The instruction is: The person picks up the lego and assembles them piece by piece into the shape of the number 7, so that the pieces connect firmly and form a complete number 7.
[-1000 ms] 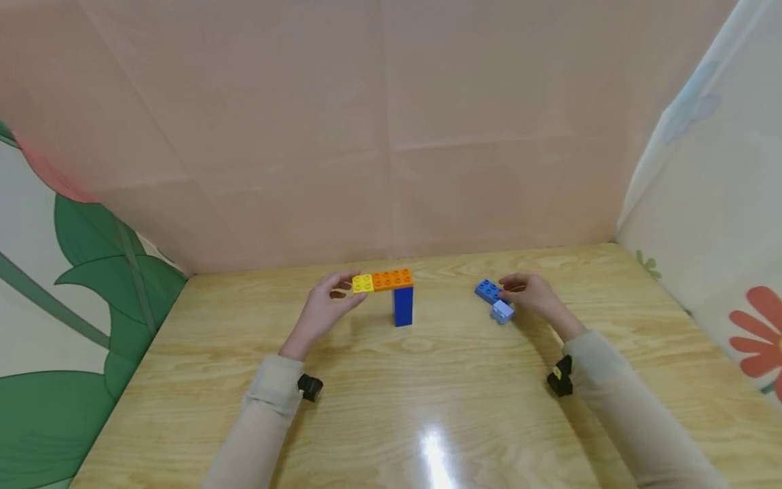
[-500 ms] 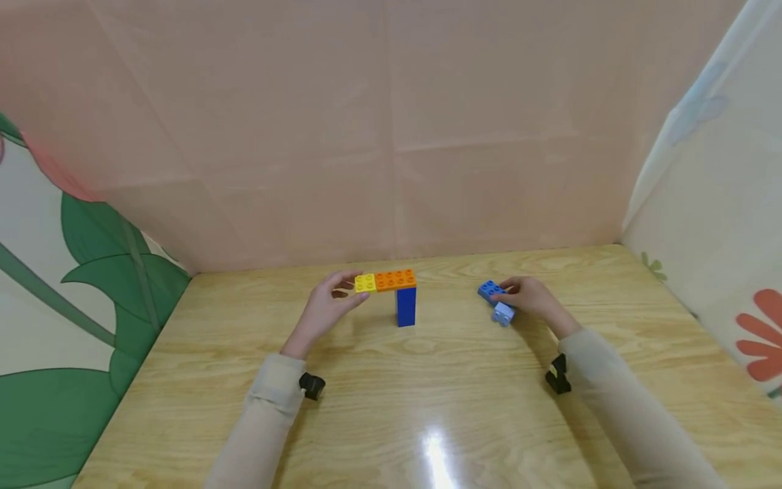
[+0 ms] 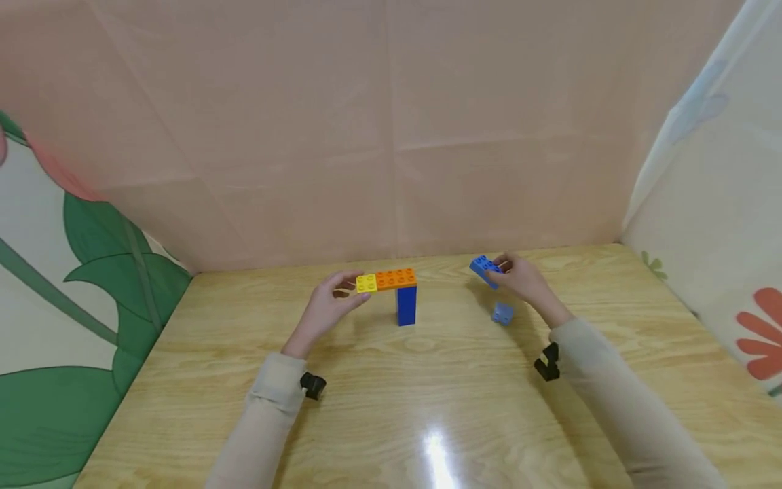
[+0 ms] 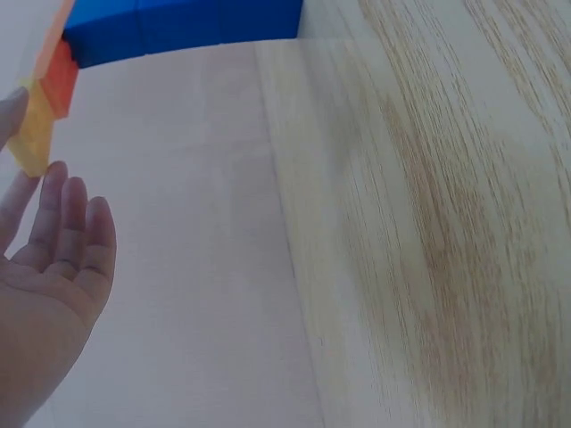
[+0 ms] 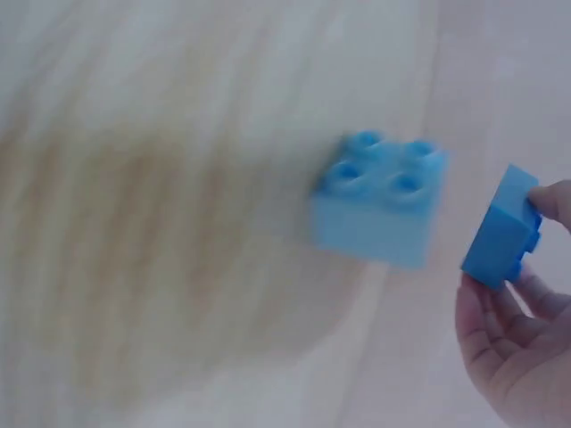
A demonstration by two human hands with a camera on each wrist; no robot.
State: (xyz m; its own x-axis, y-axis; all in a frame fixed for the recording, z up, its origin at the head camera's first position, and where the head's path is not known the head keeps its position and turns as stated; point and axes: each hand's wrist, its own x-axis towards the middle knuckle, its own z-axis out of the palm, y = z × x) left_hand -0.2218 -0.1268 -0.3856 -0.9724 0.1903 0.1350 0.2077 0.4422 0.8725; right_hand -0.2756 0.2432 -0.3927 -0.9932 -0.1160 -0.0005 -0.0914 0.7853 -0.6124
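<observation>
A blue brick [image 5: 502,234] is pinched at the frame's right edge by the fingers of the right hand [image 5: 522,343], its studs turned toward the hand. Just beside it, apart, a light blue brick [image 5: 379,201] (four studs up, somewhat blurred) is seen on the wooden table [image 5: 161,223].

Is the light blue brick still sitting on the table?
Yes: the light blue brick rests on the table, while the right hand holds the blue brick above it.
</observation>
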